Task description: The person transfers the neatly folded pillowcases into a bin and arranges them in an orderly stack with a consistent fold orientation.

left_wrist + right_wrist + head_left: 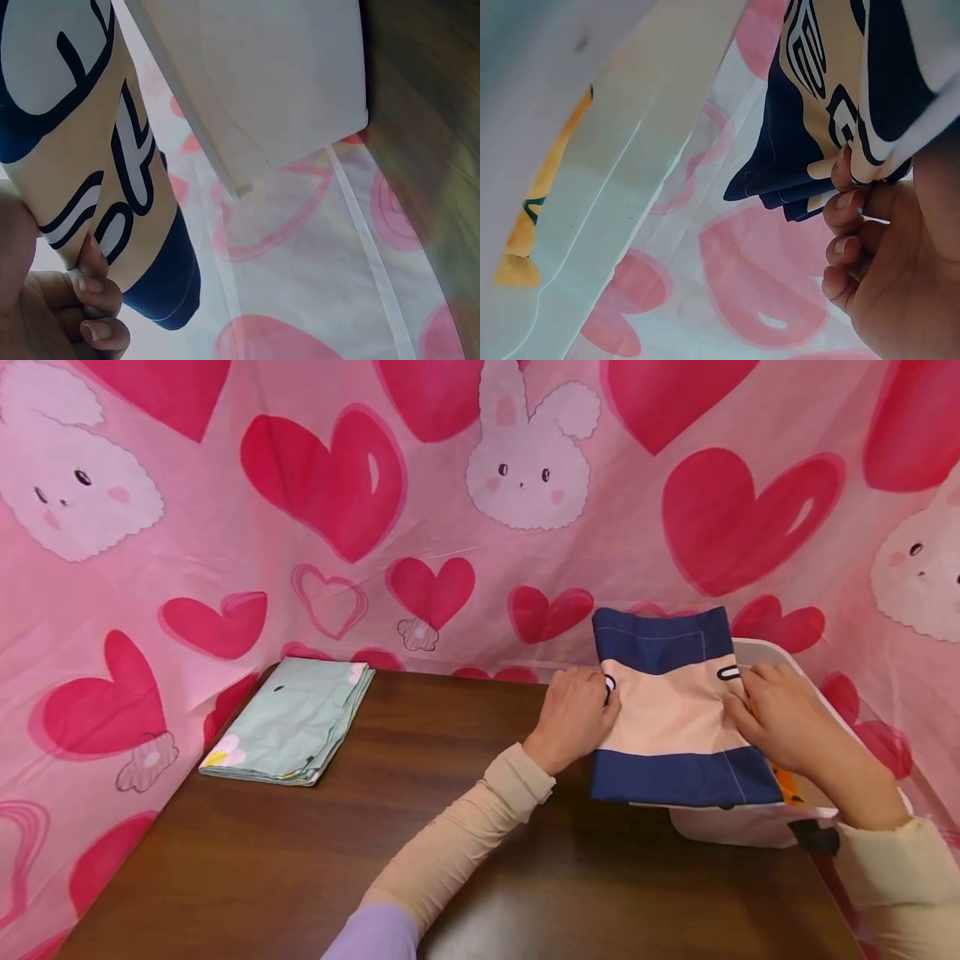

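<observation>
- Okay, so from my end both hands are busy with one thing: a folded navy-and-peach cloth with black-outlined white lettering (667, 710). It's spread between them, over the left part of a white plastic bin (727, 827).
- I've got the left hand (573, 714) pinching its left edge and the right hand (776, 714) pinching the right edge, thumb and fingers closed on fabric in both wrist views.
- Here's the relation that matters, I reckon: the cloth's longer axis runs away from me, crossways to the line between the hands, while the colour bands run roughly side to side.
- The right hand is nearer the bin, right over its opening; the left sits out past its left side, above the dark brown wood-grain surface (420, 827).
- I can't tell if the cloth's lower edge touches the rim.
- A bit of orange patterned fabric (788, 787) peeks from inside the bin.
- Way off left, well apart from both hands, lies a folded mint-green cloth with flowers (292, 718).
</observation>
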Action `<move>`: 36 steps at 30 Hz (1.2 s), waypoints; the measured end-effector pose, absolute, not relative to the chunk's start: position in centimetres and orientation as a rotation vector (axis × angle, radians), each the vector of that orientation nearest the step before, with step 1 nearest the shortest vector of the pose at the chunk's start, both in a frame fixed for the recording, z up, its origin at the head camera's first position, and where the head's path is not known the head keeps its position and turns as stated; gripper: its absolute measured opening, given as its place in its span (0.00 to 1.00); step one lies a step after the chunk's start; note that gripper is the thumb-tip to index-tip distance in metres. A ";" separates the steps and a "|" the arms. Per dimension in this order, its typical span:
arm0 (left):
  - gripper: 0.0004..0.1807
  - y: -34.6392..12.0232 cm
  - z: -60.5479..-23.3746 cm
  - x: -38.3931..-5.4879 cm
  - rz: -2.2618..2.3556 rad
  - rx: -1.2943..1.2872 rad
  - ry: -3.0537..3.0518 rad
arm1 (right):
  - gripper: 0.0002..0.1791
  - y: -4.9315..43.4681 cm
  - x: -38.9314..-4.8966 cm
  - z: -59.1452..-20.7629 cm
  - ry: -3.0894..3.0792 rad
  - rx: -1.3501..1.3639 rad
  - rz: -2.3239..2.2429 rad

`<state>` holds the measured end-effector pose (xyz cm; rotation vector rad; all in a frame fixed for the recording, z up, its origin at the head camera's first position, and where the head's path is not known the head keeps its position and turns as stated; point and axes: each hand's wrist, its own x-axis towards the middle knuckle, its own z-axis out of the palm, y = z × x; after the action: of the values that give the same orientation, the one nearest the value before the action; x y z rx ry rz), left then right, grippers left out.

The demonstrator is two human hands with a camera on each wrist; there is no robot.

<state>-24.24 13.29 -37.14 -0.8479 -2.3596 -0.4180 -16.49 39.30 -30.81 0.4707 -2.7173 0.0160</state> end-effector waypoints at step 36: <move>0.20 17.8 -36.4 -25.5 -0.296 -0.899 -2.383 | 0.12 43.9 -18.3 -30.6 -2.838 0.335 -0.064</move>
<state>-25.49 17.78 -36.39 -0.8992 -2.3827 -0.2961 -18.35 43.86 -30.63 0.3345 -2.8383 -0.0640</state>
